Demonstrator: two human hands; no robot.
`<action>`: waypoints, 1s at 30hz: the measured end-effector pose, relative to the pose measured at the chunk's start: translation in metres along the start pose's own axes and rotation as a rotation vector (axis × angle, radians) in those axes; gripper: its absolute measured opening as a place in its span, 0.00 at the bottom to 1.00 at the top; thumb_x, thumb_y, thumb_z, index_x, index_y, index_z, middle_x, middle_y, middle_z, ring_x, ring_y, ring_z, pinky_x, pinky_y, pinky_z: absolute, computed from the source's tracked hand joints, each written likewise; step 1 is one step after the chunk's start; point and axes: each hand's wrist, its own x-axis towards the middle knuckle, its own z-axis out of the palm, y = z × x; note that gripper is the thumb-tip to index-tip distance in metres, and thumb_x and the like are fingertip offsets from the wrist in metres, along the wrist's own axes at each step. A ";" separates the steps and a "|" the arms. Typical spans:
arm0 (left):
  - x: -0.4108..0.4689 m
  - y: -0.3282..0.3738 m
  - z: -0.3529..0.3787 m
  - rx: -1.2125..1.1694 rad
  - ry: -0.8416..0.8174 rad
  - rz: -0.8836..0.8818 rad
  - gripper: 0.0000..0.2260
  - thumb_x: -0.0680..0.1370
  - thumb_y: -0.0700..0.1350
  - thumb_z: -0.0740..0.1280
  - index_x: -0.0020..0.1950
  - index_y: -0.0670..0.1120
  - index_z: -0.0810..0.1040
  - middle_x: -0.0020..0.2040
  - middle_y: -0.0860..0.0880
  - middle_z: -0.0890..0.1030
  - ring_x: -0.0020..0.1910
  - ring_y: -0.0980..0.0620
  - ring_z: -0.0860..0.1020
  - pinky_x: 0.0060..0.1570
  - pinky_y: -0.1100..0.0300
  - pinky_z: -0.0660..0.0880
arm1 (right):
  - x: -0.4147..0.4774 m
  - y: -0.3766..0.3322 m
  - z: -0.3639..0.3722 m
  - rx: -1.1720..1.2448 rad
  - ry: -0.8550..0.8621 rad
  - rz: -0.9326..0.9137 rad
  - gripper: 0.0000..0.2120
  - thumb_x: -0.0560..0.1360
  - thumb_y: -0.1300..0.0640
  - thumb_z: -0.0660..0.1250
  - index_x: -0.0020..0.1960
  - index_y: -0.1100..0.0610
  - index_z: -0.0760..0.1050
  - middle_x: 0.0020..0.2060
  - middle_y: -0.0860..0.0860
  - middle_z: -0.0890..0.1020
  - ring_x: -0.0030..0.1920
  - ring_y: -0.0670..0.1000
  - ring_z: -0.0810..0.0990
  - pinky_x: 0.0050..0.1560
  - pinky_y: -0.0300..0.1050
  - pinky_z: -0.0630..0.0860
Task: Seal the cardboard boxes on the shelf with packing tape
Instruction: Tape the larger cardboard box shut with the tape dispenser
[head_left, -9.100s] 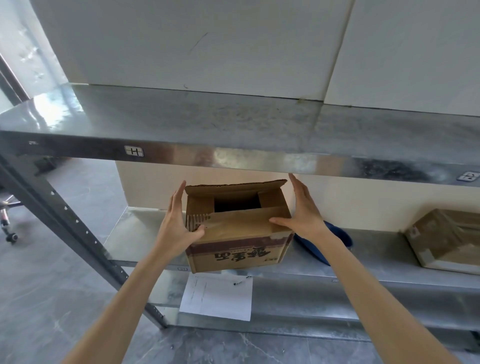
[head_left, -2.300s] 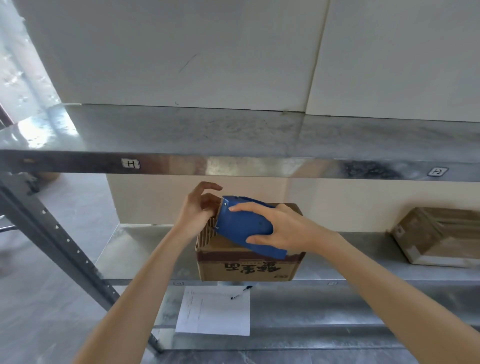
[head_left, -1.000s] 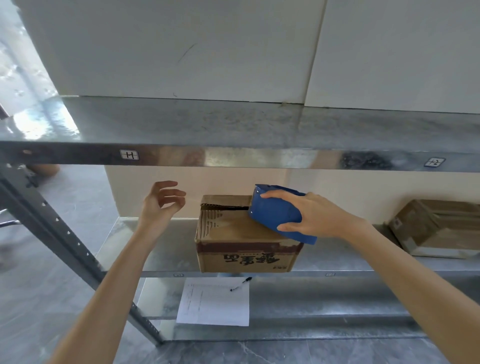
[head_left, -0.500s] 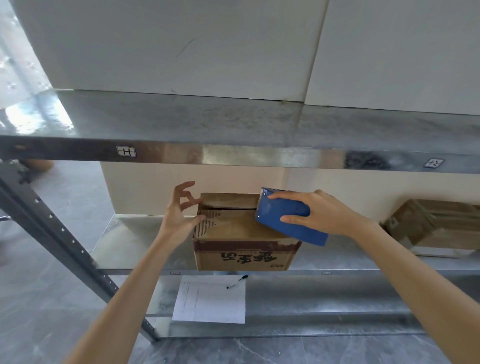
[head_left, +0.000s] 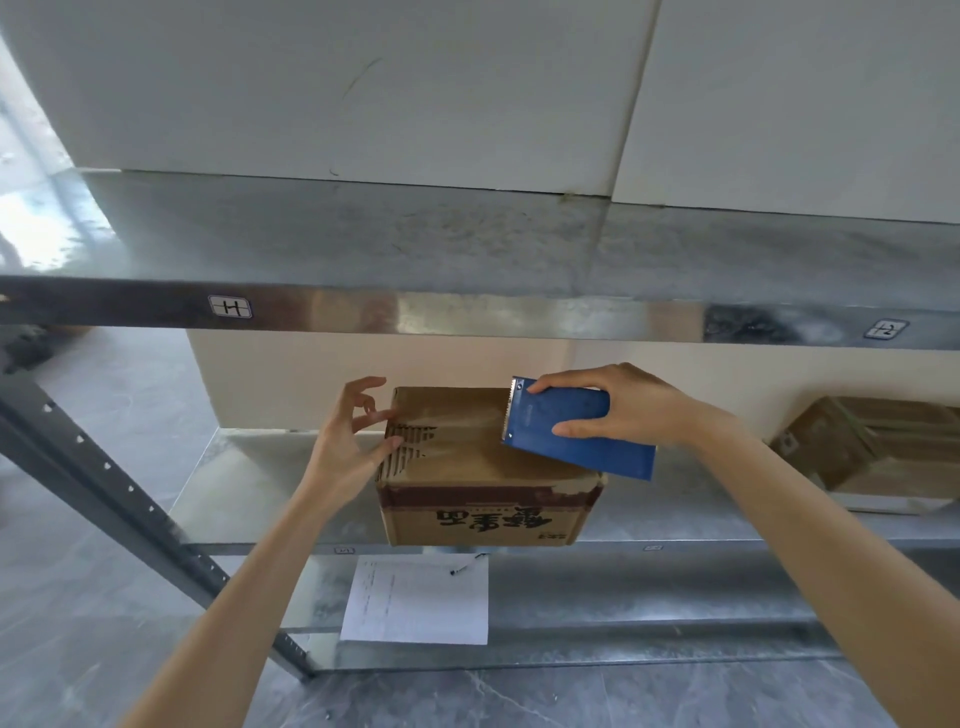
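Note:
A brown cardboard box (head_left: 467, 467) with dark printed characters on its front stands on the middle metal shelf (head_left: 270, 483), its top flaps folded down. My right hand (head_left: 623, 410) grips a blue tape dispenser (head_left: 566, 431) over the box's right top, serrated edge facing left. My left hand (head_left: 353, 441) is at the box's left top edge, thumb and a fingertip touching the cardboard, the other fingers spread. A strip of clear tape seems to run along the top seam between the hands.
The upper shelf (head_left: 467, 260) overhangs close above the box. A second, taped cardboard box (head_left: 883, 447) sits at the right on the same shelf. A paper sheet (head_left: 415, 603) with a pen (head_left: 467, 564) lies on the lower shelf. A slanted steel upright (head_left: 130, 499) stands at left.
My right hand has drawn the dispenser from the box's left end to its right. My left hand lifted away, then came back to the left top edge.

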 end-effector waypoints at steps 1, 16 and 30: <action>0.000 -0.001 0.000 0.007 0.003 0.004 0.34 0.72 0.32 0.75 0.64 0.64 0.66 0.54 0.54 0.73 0.56 0.61 0.81 0.60 0.47 0.77 | 0.001 0.000 0.000 0.006 -0.006 0.000 0.20 0.73 0.41 0.71 0.60 0.24 0.69 0.53 0.16 0.69 0.54 0.34 0.76 0.52 0.35 0.77; 0.006 -0.014 -0.006 0.027 -0.027 -0.019 0.32 0.69 0.36 0.78 0.63 0.62 0.69 0.49 0.60 0.76 0.56 0.58 0.81 0.57 0.49 0.78 | 0.013 0.005 -0.005 0.124 -0.112 0.080 0.16 0.74 0.41 0.71 0.59 0.26 0.73 0.55 0.23 0.72 0.51 0.31 0.76 0.43 0.28 0.73; 0.013 0.007 -0.006 -0.319 0.167 -0.398 0.20 0.77 0.40 0.72 0.64 0.49 0.67 0.45 0.47 0.83 0.40 0.52 0.78 0.44 0.59 0.70 | 0.018 0.009 -0.005 0.096 -0.157 0.090 0.17 0.74 0.40 0.70 0.59 0.26 0.71 0.58 0.29 0.72 0.54 0.40 0.77 0.51 0.39 0.78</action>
